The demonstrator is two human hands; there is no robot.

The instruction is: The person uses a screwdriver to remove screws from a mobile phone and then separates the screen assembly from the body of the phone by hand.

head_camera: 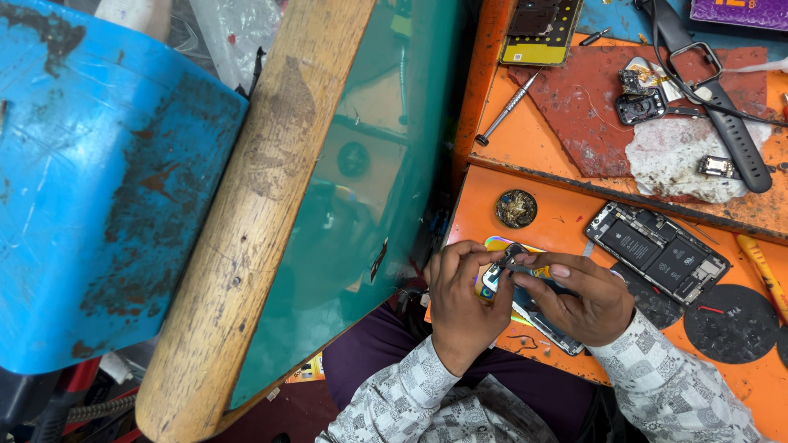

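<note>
At the near edge of the orange worktop [566, 226], both hands closed around one small dark part [513, 253]: left hand [461, 297] pinching it from the left with thumb and forefinger, right hand [579, 297] pinching it from the right. Kind of part too small to make out. Directly beneath the hands, one opened phone [542, 320], mostly covered by the fingers, only its lower frame and a strip of yellow showing.

Just beyond the hands, one small round tin [516, 208] holding a tangle of brassy scrap; single pieces inside not countable. To the right, a second opened phone [658, 252] lying face down, black battery and board exposed. Two round black pads [730, 324] near it, the right one cut by the frame edge.

On the raised back shelf, one screwdriver [509, 107], one black strap with a buckle [714, 98], one yellow-edged tray [543, 31] cut off at the top, contents unclear. To the left, a green glass pane [361, 164], a wooden rail [246, 221] and a worn blue stool [90, 180].
</note>
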